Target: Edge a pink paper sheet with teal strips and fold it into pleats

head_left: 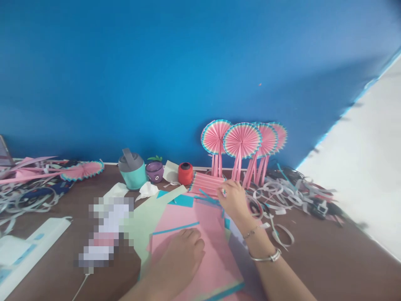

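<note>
Pinching pleated pink strip (206, 184): right hand (233, 200); left hand (181, 255) flat on pink sheet (213, 251); four fans (242, 140) behind.

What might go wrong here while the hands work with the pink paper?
The right hand, reaching to the pleated pink paper, may knock over the paper fans leaning on the wall just behind. The left hand, pressing on the pink sheet, might crease it or shift the loose blue strip.

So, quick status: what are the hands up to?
Left hand flat on pink paper sheet. Right hand touching pleated pink paper. Paper strip scraps clutter its right.
</note>
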Demonstrator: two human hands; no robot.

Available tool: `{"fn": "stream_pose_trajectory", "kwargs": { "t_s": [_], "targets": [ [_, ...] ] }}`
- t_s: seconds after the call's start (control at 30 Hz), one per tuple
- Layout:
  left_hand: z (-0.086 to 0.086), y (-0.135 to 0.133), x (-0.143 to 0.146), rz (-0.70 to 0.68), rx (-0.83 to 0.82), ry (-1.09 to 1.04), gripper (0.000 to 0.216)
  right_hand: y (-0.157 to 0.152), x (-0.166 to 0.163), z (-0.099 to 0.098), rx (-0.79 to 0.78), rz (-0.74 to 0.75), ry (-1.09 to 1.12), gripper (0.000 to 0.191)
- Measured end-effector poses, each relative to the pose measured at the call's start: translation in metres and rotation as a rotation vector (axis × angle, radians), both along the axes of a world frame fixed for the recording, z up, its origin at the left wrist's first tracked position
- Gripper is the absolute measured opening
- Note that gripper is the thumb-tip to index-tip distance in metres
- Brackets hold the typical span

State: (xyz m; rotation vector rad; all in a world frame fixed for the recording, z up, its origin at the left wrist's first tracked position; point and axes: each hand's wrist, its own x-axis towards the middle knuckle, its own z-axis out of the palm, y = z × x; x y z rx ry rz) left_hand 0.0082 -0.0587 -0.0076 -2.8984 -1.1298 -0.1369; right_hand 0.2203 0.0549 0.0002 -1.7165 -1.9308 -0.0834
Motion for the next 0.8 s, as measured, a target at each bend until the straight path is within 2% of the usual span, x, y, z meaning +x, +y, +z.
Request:
{"fn": "stream_pose_trajectory", "kwargs": {
  "t_s": [0.07, 0.13, 0.3, 0.5, 0.67, 0.73, 0.8],
  "targets": [
    [0.0, 0.0, 0.0, 0.009, -0.013, 0.004, 0.02, 0.0, -0.007, -0.006, -0.098, 0.094, -0.033, 0.021],
    [0.001, 0.0, 0.001, 0.002, -0.019, 0.034, 0.02, 0.001, -0.012, -0.014, -0.162, 0.103, -0.064, 0.018],
    [0.007, -0.001, 0.002, 0.007, -0.037, 0.052, 0.021, 0.003, -0.014, -0.025, -0.169, 0.089, -0.008, 0.016],
    [0.008, -0.001, 0.001, 0.009, -0.054, -0.031, 0.019, 0.003, -0.014, -0.021, -0.059, 0.12, 0.091, 0.017],
    [0.004, -0.001, 0.001, -0.013, -0.035, -0.018, 0.02, 0.005, -0.015, -0.024, -0.011, 0.118, 0.234, 0.016],
    [0.001, -0.001, 0.0, -0.015, -0.018, -0.014, 0.019, 0.006, -0.014, -0.021, -0.01, 0.121, 0.342, 0.017],
    [-0.003, -0.001, 0.0, -0.009, -0.009, -0.021, 0.019, 0.007, -0.012, -0.013, -0.075, 0.105, 0.455, 0.018]
  ]
}}
